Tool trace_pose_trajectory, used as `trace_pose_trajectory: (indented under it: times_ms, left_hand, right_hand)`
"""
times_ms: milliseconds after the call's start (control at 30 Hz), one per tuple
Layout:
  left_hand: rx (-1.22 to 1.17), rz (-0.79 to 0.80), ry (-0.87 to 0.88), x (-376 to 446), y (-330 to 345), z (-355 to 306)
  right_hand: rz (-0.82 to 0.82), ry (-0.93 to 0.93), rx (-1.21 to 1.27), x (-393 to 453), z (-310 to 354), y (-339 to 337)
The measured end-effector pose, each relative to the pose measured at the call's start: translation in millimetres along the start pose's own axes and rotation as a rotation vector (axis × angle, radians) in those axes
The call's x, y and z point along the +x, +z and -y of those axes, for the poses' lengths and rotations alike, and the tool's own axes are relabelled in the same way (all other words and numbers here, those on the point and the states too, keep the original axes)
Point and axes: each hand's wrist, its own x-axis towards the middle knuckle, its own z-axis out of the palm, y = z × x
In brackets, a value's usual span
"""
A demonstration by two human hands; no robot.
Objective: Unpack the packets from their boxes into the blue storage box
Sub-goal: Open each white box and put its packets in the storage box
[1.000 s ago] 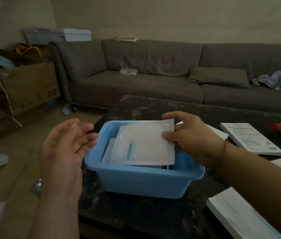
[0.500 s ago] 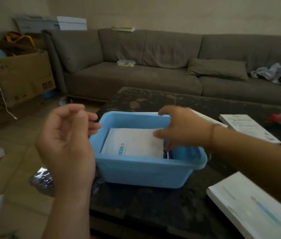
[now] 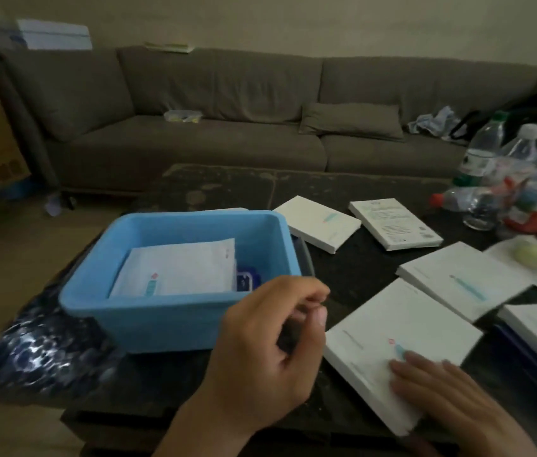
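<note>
the white packets (image 3: pixel 179 273) lie flat in a stack inside the blue storage box (image 3: pixel 168 319), filling its left part; laid flat like this they leave room on top for more. a small dark blue item (image 3: pixel 244 281) shows in the gap between the stack and the box's right wall, too small to identify. the box sits near the front left of the dark coffee table (image 3: pixel 352 268), within easy reach of both hands.

just right of it lies the nearest white box (image 3: pixel 402 341), flat and closed as far as can be seen. the right hand (image 3: pixel 448 394) rests on its near corner with fingers straight and spread, pressing rather than gripping, probably to steady it or draw it closer for opening. the left hand (image 3: pixel 260 361) hovers between the storage box and this white box, fingers loosely curled toward the thumb and holding nothing, likely poised to work the flap.

further out, four more white boxes (image 3: pixel 318 227) lie in a loose fan across the table, apparently the remaining work; whether any are already emptied cannot be told. plastic bottles (image 3: pixel 484 153) stand crowded at the far right, apart from the boxes. a grey sofa (image 3: pixel 194 127) runs behind the table
</note>
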Motion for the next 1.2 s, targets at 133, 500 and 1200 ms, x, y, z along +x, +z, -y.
trace_pose_trajectory:
  times_ms: [133, 500, 1200]
  left_hand:
    - [-0.094, 0.146, -0.205, 5, 12, -9]
    - [-0.234, -0.016, -0.261, 17, 15, -32]
    - [-0.371, -0.048, -0.265, 9, 28, -33]
  right_hand:
    - [-0.252, -0.1, 0.21, -2, 0, -14]
    - [-0.76, 0.109, 1.028, 11, 24, -80]
    - [-0.759, 0.011, 1.278, 10, 32, -71]
